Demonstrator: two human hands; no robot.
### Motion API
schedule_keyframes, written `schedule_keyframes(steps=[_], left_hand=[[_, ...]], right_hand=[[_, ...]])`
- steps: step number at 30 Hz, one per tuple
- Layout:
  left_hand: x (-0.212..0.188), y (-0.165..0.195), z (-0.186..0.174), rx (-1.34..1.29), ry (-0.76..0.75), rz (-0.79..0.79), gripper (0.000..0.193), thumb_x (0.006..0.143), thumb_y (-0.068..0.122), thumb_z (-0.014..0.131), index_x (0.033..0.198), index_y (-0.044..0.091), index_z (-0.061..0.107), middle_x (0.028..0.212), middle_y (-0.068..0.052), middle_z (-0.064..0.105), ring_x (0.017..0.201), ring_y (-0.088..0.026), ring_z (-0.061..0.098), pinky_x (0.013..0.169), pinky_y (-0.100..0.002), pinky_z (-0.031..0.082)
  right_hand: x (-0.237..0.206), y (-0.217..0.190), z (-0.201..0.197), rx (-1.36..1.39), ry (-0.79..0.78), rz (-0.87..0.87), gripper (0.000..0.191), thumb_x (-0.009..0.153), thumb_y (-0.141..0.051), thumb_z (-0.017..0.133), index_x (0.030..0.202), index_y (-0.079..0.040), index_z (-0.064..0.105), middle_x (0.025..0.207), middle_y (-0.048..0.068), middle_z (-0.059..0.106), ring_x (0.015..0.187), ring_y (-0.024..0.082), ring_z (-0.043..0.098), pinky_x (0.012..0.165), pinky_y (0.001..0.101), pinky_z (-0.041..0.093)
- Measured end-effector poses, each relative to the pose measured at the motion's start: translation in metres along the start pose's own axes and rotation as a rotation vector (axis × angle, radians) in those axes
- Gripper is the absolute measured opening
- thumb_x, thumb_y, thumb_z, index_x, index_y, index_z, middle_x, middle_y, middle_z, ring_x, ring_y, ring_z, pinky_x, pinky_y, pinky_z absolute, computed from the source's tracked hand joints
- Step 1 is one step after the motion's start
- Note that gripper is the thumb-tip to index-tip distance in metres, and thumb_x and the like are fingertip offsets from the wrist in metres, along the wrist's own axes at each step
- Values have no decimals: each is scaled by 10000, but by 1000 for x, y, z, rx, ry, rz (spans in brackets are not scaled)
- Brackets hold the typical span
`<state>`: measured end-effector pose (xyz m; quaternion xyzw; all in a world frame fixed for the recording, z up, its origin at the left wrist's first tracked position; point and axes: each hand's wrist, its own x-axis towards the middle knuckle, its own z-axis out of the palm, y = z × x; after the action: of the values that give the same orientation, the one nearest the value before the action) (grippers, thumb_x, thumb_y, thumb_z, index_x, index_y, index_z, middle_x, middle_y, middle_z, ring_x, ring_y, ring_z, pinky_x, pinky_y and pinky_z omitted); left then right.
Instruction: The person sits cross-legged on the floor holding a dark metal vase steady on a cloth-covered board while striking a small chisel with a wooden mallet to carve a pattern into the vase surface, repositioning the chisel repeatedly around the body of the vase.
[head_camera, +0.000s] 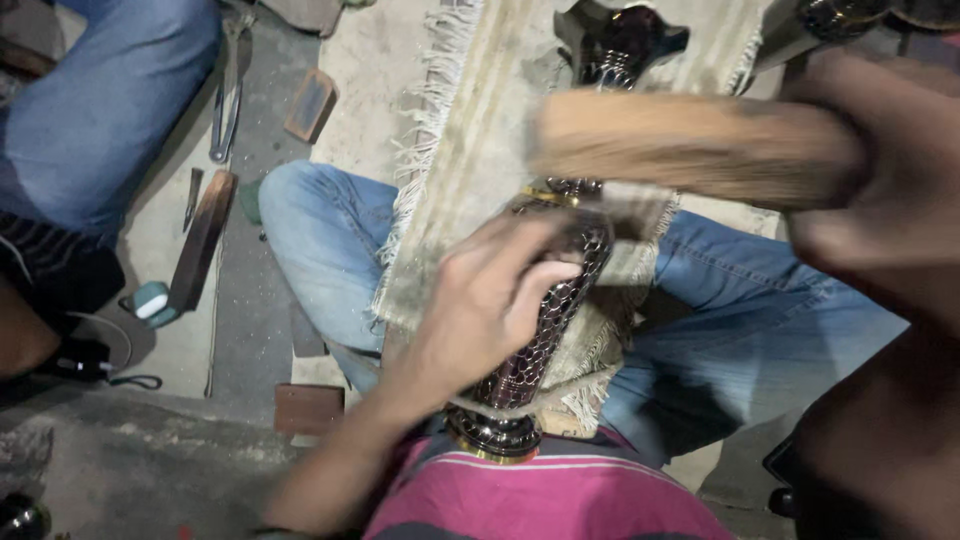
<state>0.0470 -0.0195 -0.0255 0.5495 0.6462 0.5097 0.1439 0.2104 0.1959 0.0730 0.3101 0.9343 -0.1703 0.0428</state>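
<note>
A dark metal vase (540, 340) with a scaled pattern and brass rims lies lengthwise across my lap, over a fringed beige cloth (470, 150). My left hand (490, 300) wraps around the vase's body and holds it steady. My right hand (880, 170) is raised at the right, close to the camera and blurred, gripping a thick wooden mallet (690, 145) that points left above the vase's far end. My legs in blue jeans (330, 240) are crossed beneath the cloth.
Another person in blue jeans (100, 100) sits at the upper left. On the floor lie metal pliers (228, 95), a wooden block (310, 105), a long dark wooden stick (200, 240), a small chisel (192, 195) and a brick-red block (308, 408). More dark metal pieces (625, 40) lie ahead.
</note>
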Motion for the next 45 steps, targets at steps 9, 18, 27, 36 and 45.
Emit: schedule_keyframes(steps=[9, 18, 27, 36, 45], left_hand=[[40, -21, -14, -58, -505, 158, 339, 962, 106, 727, 1290, 78, 646, 979, -121, 697, 948, -308, 681, 816, -455, 531], [56, -19, -9, -50, -585, 323, 463, 873, -31, 649, 1315, 111, 641, 971, -91, 714, 906, -265, 672, 759, -425, 540], [78, -20, -14, -152, -834, 332, 540, 849, -70, 521, 1313, 147, 691, 874, -109, 702, 891, -266, 687, 763, -413, 544], [89, -20, -12, -189, -1000, 348, 334, 950, 122, 622, 1262, 188, 723, 825, -128, 629, 806, -278, 653, 696, -407, 512], [75, -26, -23, -195, -935, 166, 647, 735, -107, 506, 1288, 154, 719, 851, -79, 668, 851, -219, 638, 730, -380, 528]], right_hand=[[-72, 43, 112, 788, 498, 280, 299, 930, 46, 770, 1176, 18, 603, 1046, 93, 618, 925, 167, 631, 837, 281, 536], [-98, 95, 156, 530, 603, 193, 231, 980, 78, 807, 1054, 4, 601, 1007, 83, 633, 890, 147, 611, 815, 263, 522], [-112, 55, 200, 667, 1014, 190, 347, 899, 68, 878, 1087, -8, 596, 990, 75, 637, 871, 165, 650, 843, 291, 561], [-125, 34, 219, 419, 1095, 164, 295, 981, 93, 774, 1173, 19, 562, 1061, 186, 636, 968, 270, 664, 936, 316, 554], [-117, 29, 165, 742, 937, 157, 357, 976, 164, 746, 1238, 32, 543, 1033, 151, 613, 917, 192, 619, 899, 300, 558]])
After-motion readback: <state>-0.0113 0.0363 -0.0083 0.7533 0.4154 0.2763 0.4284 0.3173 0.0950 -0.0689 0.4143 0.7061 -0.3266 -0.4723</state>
